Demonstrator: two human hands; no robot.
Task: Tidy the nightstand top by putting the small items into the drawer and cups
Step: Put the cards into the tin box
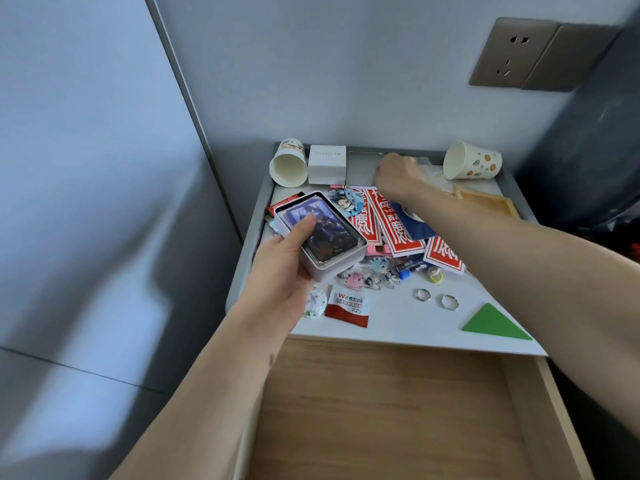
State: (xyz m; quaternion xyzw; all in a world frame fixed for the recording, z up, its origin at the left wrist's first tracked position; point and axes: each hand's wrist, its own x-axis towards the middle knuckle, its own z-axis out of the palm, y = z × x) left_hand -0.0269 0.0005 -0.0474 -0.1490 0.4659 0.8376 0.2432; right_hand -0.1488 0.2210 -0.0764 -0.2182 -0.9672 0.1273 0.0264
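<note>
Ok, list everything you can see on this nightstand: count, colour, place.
paper cups: two, white, printed, lying at back corners
white box: one, white, beside left cup
tin: one, silver, picture lid, in left hand
lighter: one, red, behind tin
red slips: several, red-white, centre
charms: cluster, mixed, front of slips
rings: two, silver, front
green triangle: one, green, front right
sachet: one, red-white, front left
wooden tray: one, tan, right
drawer: one, wooden, open below
wall socket: one, bronze, upper right
left hand: one, grips tin
right hand: one, reaching back, grip unclear
</note>
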